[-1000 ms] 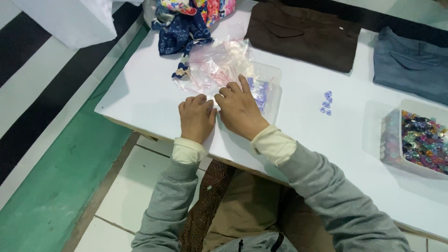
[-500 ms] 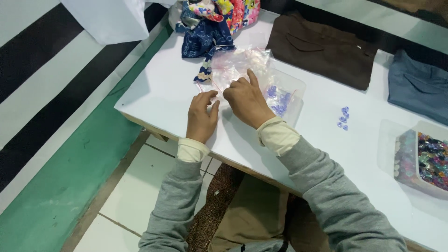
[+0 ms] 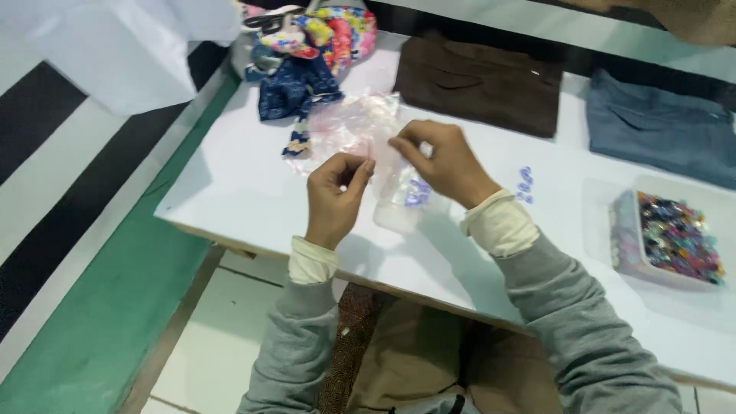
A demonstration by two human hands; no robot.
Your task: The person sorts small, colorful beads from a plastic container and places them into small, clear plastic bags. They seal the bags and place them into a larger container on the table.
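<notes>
Clear glossy plastic bag, smooth matt white table, soft brown cloth, translucent plastic tub.

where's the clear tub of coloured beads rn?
Head view, far right of the white table: the clear tub sits beyond the right hand, in front of the folded blue-grey cloth.

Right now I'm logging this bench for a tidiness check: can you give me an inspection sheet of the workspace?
Surface: white table, mostly bare at the near left.
Job's things: small clear plastic bag with blue pieces inside, held up between both hands.
Clutter: crumpled clear bags; colourful fabric pile; brown folded garment; grey-blue folded garment; loose blue pieces; clear tub of mixed beads.
Hands: left hand and right hand pinch the bag.
Cables: nothing seen.
Surroundings: green strip of floor, black and white stripes beside it.
</notes>
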